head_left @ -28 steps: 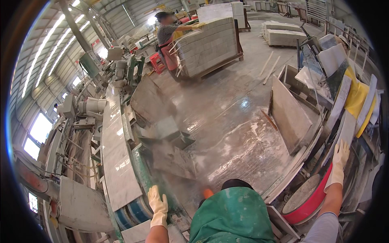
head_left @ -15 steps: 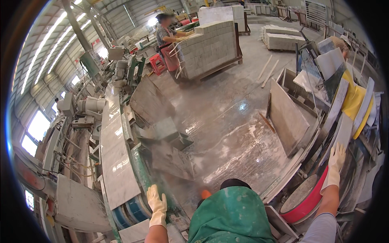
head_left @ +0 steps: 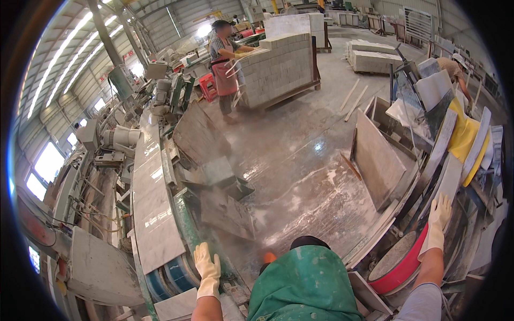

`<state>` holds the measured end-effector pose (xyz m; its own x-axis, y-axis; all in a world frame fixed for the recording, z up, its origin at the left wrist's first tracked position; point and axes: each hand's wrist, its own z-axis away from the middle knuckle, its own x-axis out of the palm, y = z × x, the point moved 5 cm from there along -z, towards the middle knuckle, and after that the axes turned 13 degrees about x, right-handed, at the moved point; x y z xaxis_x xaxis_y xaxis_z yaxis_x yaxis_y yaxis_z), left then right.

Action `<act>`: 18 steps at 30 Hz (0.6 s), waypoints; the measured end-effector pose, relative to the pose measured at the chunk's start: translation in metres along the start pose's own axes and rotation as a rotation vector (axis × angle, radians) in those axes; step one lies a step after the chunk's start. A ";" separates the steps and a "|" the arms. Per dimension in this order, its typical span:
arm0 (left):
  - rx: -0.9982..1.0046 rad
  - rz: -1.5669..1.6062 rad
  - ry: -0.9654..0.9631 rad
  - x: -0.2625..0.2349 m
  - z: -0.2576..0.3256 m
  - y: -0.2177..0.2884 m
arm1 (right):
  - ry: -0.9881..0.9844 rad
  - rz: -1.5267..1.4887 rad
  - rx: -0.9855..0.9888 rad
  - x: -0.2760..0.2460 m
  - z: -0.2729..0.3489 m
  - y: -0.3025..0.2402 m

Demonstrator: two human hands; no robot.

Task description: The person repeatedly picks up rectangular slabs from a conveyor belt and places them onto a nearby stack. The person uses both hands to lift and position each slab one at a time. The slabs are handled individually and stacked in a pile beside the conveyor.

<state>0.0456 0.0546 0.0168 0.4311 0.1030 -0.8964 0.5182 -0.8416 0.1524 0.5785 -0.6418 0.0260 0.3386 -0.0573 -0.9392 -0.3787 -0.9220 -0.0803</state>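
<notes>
My left hand (head_left: 207, 266), in a cream rubber glove, rests flat with its fingers stretched along the green edge (head_left: 187, 219) of a conveyor. Beside it, grey-white stone slabs (head_left: 155, 214) lie end to end on the belt, short of a blue roller (head_left: 179, 275). My right hand (head_left: 439, 216) wears a matching glove, fingers extended. It lies at the near end of a long pale stone strip (head_left: 451, 176), just above a red-rimmed wheel or belt end (head_left: 401, 275). Neither hand grasps anything. A green apron (head_left: 305, 283) covers my front.
Wet floor (head_left: 300, 176) runs between the two machine lines. A leaning slab (head_left: 377, 160) stands at right, near a yellow cloth (head_left: 463, 134). Ahead, a person in a pink apron (head_left: 224, 77) works at a stack of pale blocks (head_left: 278, 67); another person (head_left: 452, 69) bends at far right.
The person at the block stack has straightened and turned a little. The person at far right has shifted, an arm now showing. My right hand has dropped slightly; my left hand is nearly still.
</notes>
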 end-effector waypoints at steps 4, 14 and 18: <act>0.012 -0.001 0.020 0.000 0.001 0.000 | -0.011 -0.005 0.001 -0.003 0.006 -0.001; 0.020 0.008 0.042 0.005 0.003 -0.004 | -0.029 0.001 -0.017 -0.007 0.016 -0.001; 0.037 0.012 0.061 0.006 0.003 -0.005 | -0.026 -0.016 -0.026 -0.009 0.021 -0.001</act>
<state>0.0435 0.0575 0.0089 0.4814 0.1241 -0.8677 0.4858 -0.8617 0.1463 0.5582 -0.6322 0.0280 0.3220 -0.0329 -0.9462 -0.3512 -0.9322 -0.0871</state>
